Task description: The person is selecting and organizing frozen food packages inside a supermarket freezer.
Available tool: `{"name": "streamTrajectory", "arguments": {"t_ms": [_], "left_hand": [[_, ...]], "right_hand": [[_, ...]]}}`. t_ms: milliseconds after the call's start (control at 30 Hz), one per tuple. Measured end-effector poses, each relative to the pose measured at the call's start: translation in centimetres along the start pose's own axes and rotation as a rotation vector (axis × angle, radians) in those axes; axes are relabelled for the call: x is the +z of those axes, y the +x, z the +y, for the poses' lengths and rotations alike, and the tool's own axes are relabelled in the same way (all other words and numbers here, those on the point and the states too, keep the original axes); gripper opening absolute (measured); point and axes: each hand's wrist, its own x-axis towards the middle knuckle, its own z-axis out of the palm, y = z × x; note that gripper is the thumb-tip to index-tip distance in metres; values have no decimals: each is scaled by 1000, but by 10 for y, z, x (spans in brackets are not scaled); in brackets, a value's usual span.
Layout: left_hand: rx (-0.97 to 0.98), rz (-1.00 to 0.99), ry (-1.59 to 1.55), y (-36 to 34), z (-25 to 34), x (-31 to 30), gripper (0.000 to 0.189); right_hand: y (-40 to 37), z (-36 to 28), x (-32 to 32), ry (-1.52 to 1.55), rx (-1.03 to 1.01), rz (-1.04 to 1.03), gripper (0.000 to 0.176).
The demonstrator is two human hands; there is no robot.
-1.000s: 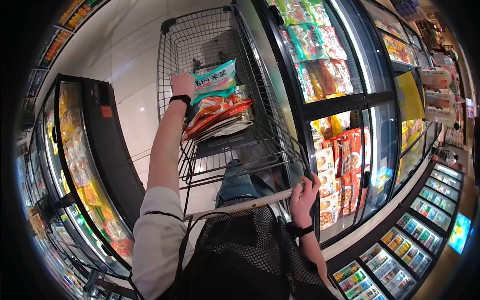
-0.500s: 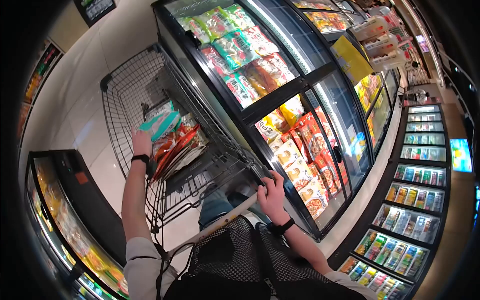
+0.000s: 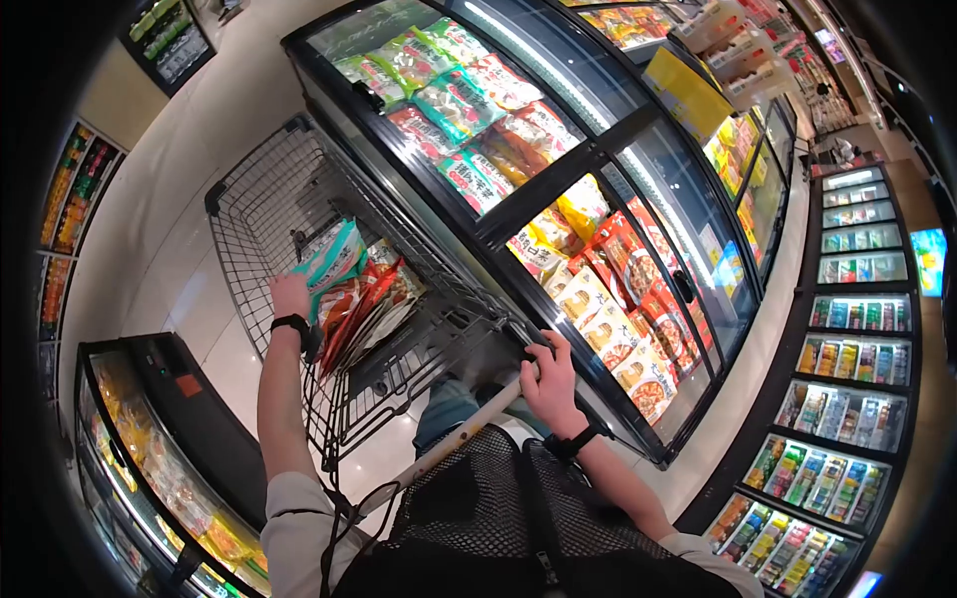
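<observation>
A wire shopping cart (image 3: 254,189) stands in front of me with several bagged foods in it. My left hand (image 3: 290,298) reaches inside, its fingers closed at the near-left edge of a teal food bag (image 3: 337,261); the fingertips are partly hidden. That bag lies at the far end of the pile, touching red food bags (image 3: 371,299) beside it. At the cart's pale handle (image 3: 461,435), my right hand (image 3: 551,387) is wrapped round the right end. Both wrists wear black bands.
A glass-topped freezer (image 3: 538,184) full of bagged frozen food runs close along the cart's right side. Another freezer chest (image 3: 164,448) stands at the lower left. Lit drink coolers (image 3: 832,409) line the far right. A black mesh bag (image 3: 469,498) hangs at my front.
The teal bag has gone down from a raised, tilted position onto the pile, with my left hand at its edge. My right hand stays on the handle. The view has shifted slightly.
</observation>
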Motion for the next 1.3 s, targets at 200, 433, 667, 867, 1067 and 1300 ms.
{"name": "streamTrajectory", "arguments": {"t_ms": [200, 433, 667, 867, 1067, 1300], "left_hand": [[-52, 52, -28, -11, 4, -1, 28], [-163, 15, -1, -13, 11, 31, 26], [-99, 6, -98, -29, 19, -11, 27], [-177, -96, -111, -35, 33, -29, 28], [-234, -188, -119, -57, 67, -22, 45], [-335, -263, -166, -46, 116, -28, 38]], "right_hand": [[-3, 2, -1, -23, -9, -3, 29], [-3, 2, -3, -55, -31, -68, 37], [20, -3, -43, -191, -312, -375, 68], [32, 11, -52, -10, -371, -474, 75], [38, 18, -48, 75, -350, -438, 64], [61, 18, -36, 128, -380, -451, 59]]}}
